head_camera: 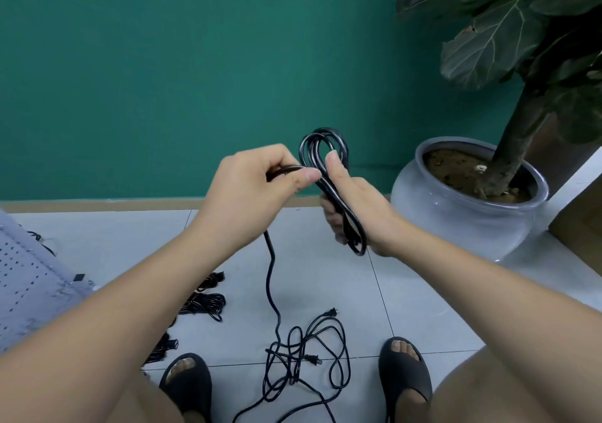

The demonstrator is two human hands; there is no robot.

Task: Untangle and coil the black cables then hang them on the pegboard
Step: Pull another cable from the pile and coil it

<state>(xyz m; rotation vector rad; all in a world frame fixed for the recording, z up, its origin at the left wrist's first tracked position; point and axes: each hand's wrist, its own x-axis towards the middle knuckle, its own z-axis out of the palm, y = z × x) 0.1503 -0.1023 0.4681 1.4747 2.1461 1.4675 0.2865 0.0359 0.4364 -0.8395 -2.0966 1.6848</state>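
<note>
Seated, both hands raised over the floor (325, 276), coiling step in hand.

Right hand (365, 214): fingers curled round the lower half of the coil (326, 191), thumb straight up along its loops. Judged purpose: the thumb keeps the turns stacked so a new one can be laid on.

Left hand (250, 191): thumb and forefinger pinch the running strand (271, 269) just beside the coil. This grip likely guides and tensions the next turn.

Coil shape: narrow, elongated loop. Long axis runs from top, toward the green wall, down and to the person's right toward the wrist, so it is tilted, not upright. Rounded top end stands free above the thumb; bottom end pokes out below the palm.

The running strand drops from the left hand to the tangle (293, 357) lying between the sandalled feet, one plug (332, 312) at its far edge. Slack there is knotted, so feeding may snag.

Finished bundles (205, 302) lie toward the left side of the floor, near the pegboard (22, 276) — none is seen hung. Plant pot (456, 214) stands at the right, apart from the work.
</note>
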